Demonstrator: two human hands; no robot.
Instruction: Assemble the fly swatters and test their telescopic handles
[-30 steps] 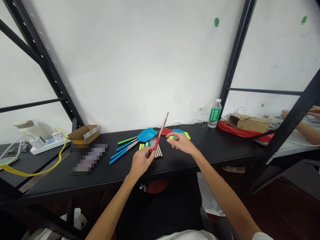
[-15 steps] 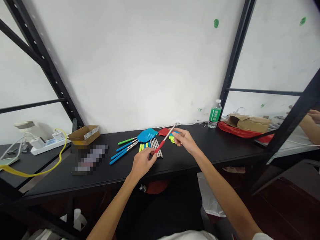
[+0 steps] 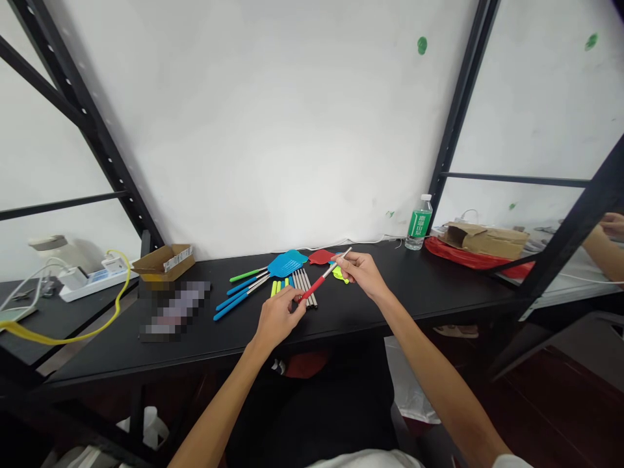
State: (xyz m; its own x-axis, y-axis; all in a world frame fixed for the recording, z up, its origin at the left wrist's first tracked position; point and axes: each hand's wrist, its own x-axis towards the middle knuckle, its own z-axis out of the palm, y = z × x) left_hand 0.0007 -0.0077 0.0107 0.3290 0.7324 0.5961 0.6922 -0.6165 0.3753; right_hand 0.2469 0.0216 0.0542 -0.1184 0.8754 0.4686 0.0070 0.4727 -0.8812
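Over the black table, my left hand [image 3: 279, 315] is closed on the red grip of a fly swatter handle [image 3: 312, 287]. Its silver rod slants up to the right, where my right hand [image 3: 363, 273] pinches it near the far end. No swatter head is on that rod. Left of my hands lie several fly swatters with blue heads [image 3: 285, 264] and blue or green grips. Beneath the red handle are bare metal rods [image 3: 303, 283] beside yellow and blue grips [image 3: 275, 286]. A red swatter head [image 3: 320, 257] and a yellow one [image 3: 340, 275] lie behind, partly covered.
An open cardboard box [image 3: 170, 263] and a blurred-out item [image 3: 178, 311] are on the table's left. A water bottle [image 3: 419, 224] stands at the back right, near a torn carton [image 3: 487, 239] on red plastic. Black rack posts [image 3: 463, 91] flank the table; a yellow cable [image 3: 117, 309] hangs left.
My right hand has come from beside the rod to pinching its upper part. The rod's tip has dropped slightly to the right. My left hand keeps its hold on the red grip.
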